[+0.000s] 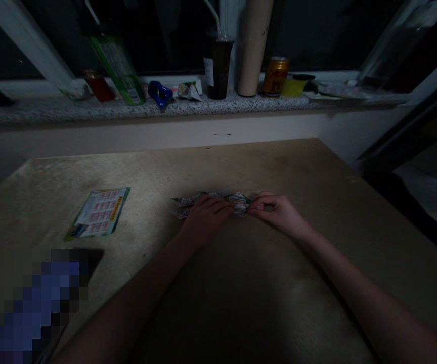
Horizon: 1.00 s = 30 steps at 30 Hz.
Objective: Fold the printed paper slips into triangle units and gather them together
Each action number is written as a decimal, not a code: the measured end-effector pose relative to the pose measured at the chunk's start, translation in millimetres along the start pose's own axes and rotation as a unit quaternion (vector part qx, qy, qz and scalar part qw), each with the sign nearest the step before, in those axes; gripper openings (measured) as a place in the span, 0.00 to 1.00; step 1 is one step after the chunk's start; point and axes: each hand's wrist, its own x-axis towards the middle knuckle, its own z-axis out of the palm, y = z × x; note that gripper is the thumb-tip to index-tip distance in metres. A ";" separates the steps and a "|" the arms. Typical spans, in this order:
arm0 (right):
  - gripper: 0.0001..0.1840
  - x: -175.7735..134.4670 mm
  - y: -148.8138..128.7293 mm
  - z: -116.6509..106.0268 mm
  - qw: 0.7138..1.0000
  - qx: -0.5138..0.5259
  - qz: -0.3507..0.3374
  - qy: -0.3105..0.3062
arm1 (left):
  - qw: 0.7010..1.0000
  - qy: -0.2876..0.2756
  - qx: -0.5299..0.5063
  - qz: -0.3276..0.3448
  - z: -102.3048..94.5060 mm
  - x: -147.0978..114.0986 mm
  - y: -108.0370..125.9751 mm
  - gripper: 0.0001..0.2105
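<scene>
Crumpled printed paper lies mid-table, a narrow creased strip running left to right, both hands on it. Left hand is laid over its middle, palm down, fingers close together and reaching toward the right end; thumb hidden from where I stand, so can't tell if it grips or just presses. Right hand has thumb and index pinched on the right tip, small gap looped behind the pinch. Left end of the strip sticks out past the left hand, loose edges fanned.

Table is tan, lit dimly. Printed card sits flat on the left, well apart from the hands. Near left: a blocked-out item, blue with dark edges, can't make it out.

Far side, speckled sill: green container tilted in view, dark cup with straw, cardboard tube upright, orange can just right of it.
</scene>
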 end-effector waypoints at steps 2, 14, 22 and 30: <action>0.05 -0.7 1.8 2.4 1.000 -0.007 0.000 -0.003 | 1.000 -0.003 0.011 0.006 1.4 -0.7 -1.3 0.08; 0.05 -1.5 9.5 11.4 1.000 -0.022 0.000 0.022 | 1.000 -0.007 0.029 0.005 5.4 -1.5 -2.8 0.09; 0.05 -1.6 8.7 11.4 0.999 -0.030 -0.004 0.037 | 1.000 0.007 0.020 0.002 8.3 -1.5 -4.2 0.10; 0.05 -1.1 11.0 11.9 0.998 -0.036 -0.005 0.046 | 1.000 0.005 0.027 -0.002 8.9 -1.0 -3.1 0.10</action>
